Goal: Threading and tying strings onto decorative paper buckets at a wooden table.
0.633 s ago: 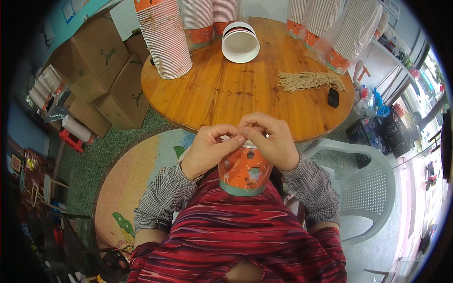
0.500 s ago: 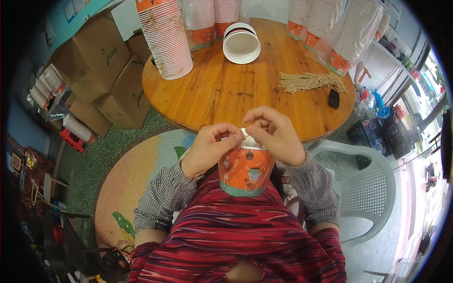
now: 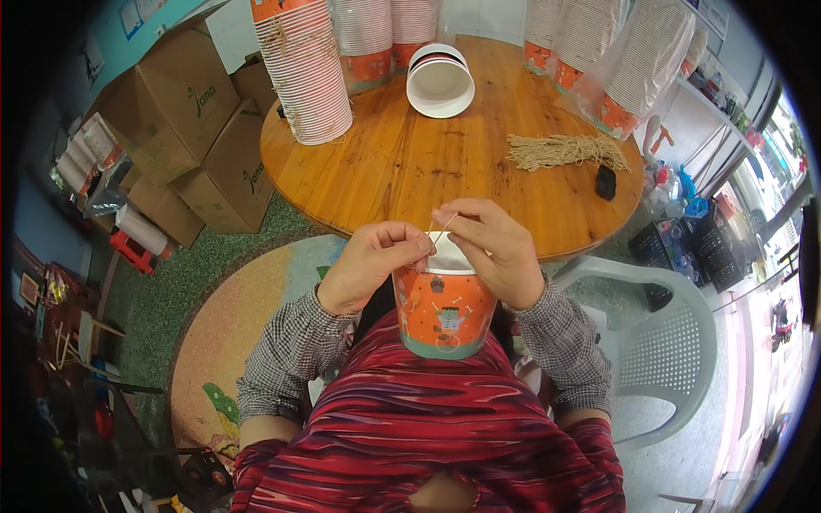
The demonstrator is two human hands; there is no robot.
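Observation:
An orange paper bucket (image 3: 443, 313) with cartoon pictures, a green base and a white inside stands upright at my lap. Over its rim, a thin tan string (image 3: 442, 237) forms a small loop between my hands. My left hand (image 3: 359, 267) is closed at the left of the rim, thumb and forefinger pinching the string. At the right, my right hand (image 3: 503, 255) pinches the string above the opening, its lower fingers near the rim. Where the string passes under the fingers is hidden.
On the round wooden table (image 3: 402, 171) lie a bundle of tan strings (image 3: 564, 152), a small black object (image 3: 605, 182) and a white-lined bucket on its side (image 3: 441, 87). A tall bucket stack (image 3: 306, 77) stands at the left. Cardboard boxes (image 3: 175, 103) and a plastic chair (image 3: 663, 355) flank the table.
My right hand has risen slightly and drawn the string up, so a loop now shows above the rim. The left hand has shifted a little left, still pinching. More of the bucket's inside shows.

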